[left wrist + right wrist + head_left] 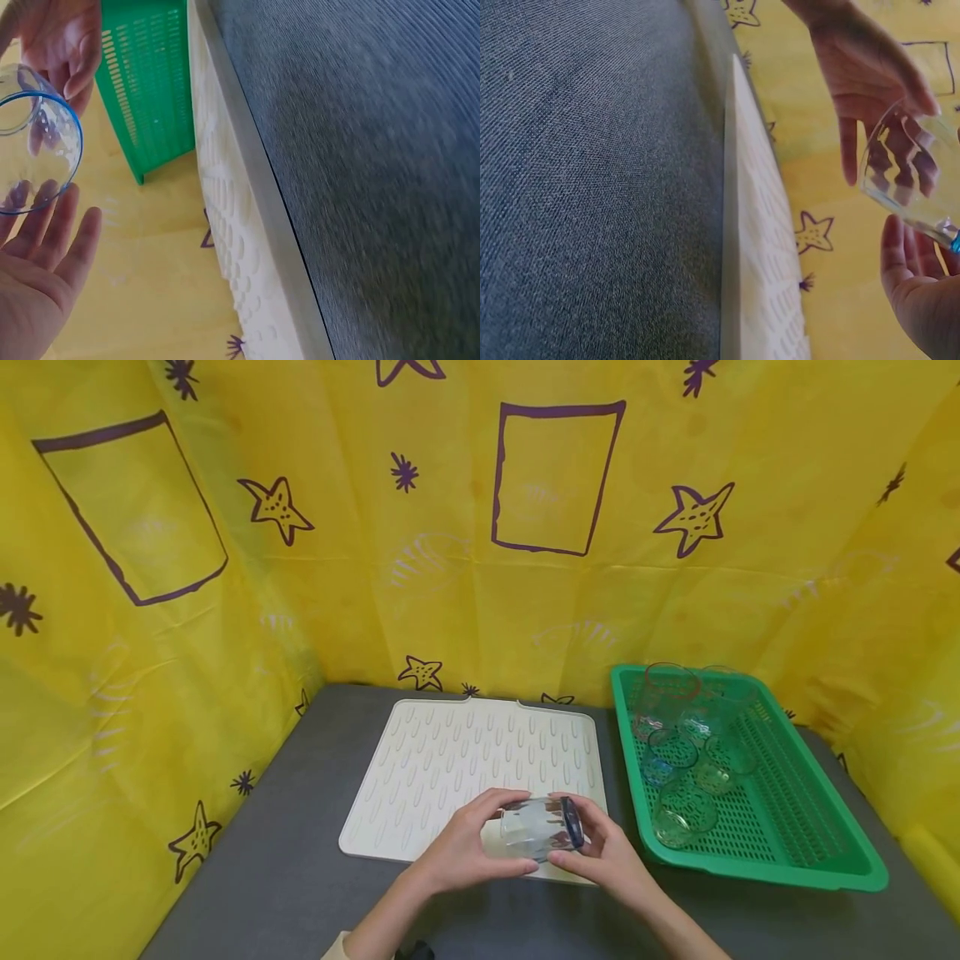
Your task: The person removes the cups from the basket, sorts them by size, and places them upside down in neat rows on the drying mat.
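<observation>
A clear drinking glass (534, 827) lies sideways between both hands, above the front part of a white ridged drying mat (480, 752). Its dark bluish end points right in the head view; a blue ring shows on it in the left wrist view. My left hand (480, 837) holds the left end, thumb below and fingers above. At the other end, my right hand (603, 852) grips the glass with thumb and fingers. The right wrist view shows the fingers of the left hand (870, 90) through the glass wall (904, 161).
A green perforated basket (817, 777) stands to the right of the mat, with several clear glasses (686, 814) gathered in its left half. One glass there has a red rim (672, 665). Yellow patterned cloth (450, 593) hangs behind and beside the dark grey tabletop (277, 860).
</observation>
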{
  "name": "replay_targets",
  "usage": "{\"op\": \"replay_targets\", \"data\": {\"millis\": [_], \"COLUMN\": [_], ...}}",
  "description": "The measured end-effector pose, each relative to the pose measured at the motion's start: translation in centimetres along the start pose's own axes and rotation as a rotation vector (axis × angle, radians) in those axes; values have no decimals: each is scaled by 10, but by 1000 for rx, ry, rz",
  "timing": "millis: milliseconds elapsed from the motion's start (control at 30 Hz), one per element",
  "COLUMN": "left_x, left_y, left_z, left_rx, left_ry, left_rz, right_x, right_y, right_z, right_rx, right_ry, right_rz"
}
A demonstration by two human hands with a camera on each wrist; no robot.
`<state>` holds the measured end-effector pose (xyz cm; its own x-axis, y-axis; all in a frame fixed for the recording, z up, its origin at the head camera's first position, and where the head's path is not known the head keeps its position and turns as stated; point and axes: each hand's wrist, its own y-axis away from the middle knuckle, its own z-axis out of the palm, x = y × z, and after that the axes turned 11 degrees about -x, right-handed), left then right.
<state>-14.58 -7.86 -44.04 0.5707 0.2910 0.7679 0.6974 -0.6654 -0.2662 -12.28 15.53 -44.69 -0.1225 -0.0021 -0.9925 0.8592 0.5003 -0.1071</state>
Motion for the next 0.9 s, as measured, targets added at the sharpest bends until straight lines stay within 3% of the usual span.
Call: {"op": "replay_targets", "data": {"millis": [200,467,533,767,900], "left_x": [-5,-29,-37,-57,-64], "left_y": [13,49,60,96,109], "left_z": [-12,-46,-57,-88,-96], "left_rx": [-13,101,132,188,198], "left_ry": [13,-86,-98,-162,-222], "left_rz": [-99,-218,-264,-512,-587], "right_x": [4,7,6,6,7], "right_y": [-10,-24,-26,-37,-46], "right_z": [4,9,10,13,15], "right_rx": [-1,-2,15,54,97], "right_ry": [-13,-24,-39,-104,-111], "right_rz": [19,42,65,127,142]}}
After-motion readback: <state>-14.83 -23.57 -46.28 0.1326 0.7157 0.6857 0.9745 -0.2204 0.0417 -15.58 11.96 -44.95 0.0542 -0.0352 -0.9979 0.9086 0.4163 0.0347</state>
